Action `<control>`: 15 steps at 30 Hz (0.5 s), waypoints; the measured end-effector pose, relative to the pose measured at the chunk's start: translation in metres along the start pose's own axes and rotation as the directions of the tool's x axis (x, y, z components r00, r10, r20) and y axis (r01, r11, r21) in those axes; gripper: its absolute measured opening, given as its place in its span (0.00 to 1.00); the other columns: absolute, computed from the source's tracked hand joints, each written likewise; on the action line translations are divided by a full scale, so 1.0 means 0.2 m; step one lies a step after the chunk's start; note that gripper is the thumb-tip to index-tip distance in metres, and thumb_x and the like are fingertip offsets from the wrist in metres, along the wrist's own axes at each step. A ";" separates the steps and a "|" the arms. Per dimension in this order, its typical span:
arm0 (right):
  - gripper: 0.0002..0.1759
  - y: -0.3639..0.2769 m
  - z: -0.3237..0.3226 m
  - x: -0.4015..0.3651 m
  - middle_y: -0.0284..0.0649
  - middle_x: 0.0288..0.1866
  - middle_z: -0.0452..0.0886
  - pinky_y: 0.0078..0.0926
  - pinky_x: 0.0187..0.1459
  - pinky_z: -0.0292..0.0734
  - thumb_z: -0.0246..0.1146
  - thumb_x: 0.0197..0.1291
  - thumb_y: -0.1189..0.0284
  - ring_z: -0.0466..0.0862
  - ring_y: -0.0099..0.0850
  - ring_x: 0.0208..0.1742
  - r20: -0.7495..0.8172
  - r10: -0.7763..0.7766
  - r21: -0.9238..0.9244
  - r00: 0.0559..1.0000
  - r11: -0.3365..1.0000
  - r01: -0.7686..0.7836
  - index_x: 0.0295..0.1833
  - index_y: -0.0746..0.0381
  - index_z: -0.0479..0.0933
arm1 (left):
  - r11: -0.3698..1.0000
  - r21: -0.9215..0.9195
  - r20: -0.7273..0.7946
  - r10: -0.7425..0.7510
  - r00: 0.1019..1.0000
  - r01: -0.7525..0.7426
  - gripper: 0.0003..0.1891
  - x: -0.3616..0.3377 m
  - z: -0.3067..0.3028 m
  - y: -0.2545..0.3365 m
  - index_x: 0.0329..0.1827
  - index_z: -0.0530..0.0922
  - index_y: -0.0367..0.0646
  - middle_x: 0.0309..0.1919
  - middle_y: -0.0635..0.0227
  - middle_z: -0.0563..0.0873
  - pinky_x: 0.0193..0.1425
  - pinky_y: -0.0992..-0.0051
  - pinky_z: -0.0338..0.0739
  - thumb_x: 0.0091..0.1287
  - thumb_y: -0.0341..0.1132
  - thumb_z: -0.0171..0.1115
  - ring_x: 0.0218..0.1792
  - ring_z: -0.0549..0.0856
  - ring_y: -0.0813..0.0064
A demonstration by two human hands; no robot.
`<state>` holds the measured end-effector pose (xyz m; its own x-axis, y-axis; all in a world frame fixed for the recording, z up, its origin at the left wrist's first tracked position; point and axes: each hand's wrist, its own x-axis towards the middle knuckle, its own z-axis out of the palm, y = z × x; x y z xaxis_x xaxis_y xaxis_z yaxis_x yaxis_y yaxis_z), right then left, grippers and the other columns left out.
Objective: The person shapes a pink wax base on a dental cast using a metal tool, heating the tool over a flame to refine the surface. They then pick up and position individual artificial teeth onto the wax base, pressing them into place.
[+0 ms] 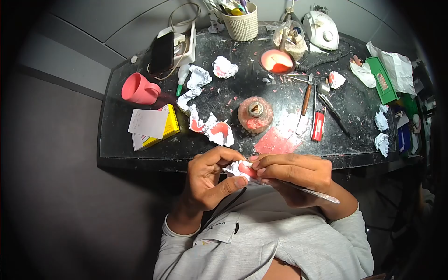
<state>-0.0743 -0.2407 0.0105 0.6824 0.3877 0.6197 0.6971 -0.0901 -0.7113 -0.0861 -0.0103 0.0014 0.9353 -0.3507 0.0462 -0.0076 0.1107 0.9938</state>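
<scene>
In front of my chest, my left hand (212,177) is closed around a white plaster dental cast (232,169) with pink wax on it. The thumb presses the near side of the cast. My right hand (296,172) has its fingertips together at the cast's right side. A slim metal wax knife (322,195) is gripped in that hand, one end sticking out below the palm toward the right. Its other end is hidden by the fingers. Just beyond the hands, a sheet of pink wax (276,141) lies on the black table, beside a glass spirit burner (255,114).
More plaster casts (218,132) lie left of the burner. A pink mug (140,88) and yellow box (171,122) stand at left. Right of centre are a wooden-handled knife (306,99), a red lighter (318,125) and a pan of wax (277,61). A green box (381,80) lies far right.
</scene>
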 end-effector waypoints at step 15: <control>0.11 -0.01 -0.02 0.00 0.51 0.45 0.91 0.35 0.50 0.90 0.73 0.57 0.86 0.93 0.43 0.48 0.035 0.041 0.039 0.999 0.998 -0.043 0.45 0.69 0.84 | 0.992 -0.126 0.100 0.037 0.994 -0.024 0.16 0.02 -0.03 -0.01 0.53 0.81 0.26 0.44 0.55 0.89 0.53 0.76 0.81 0.69 0.28 0.72 0.47 0.88 0.76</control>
<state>-0.0740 -0.2449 0.0130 0.7024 0.4159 0.5776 0.6582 -0.0708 -0.7495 -0.0795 -0.0056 -0.0012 0.8944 -0.4375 0.0926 0.0147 0.2356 0.9717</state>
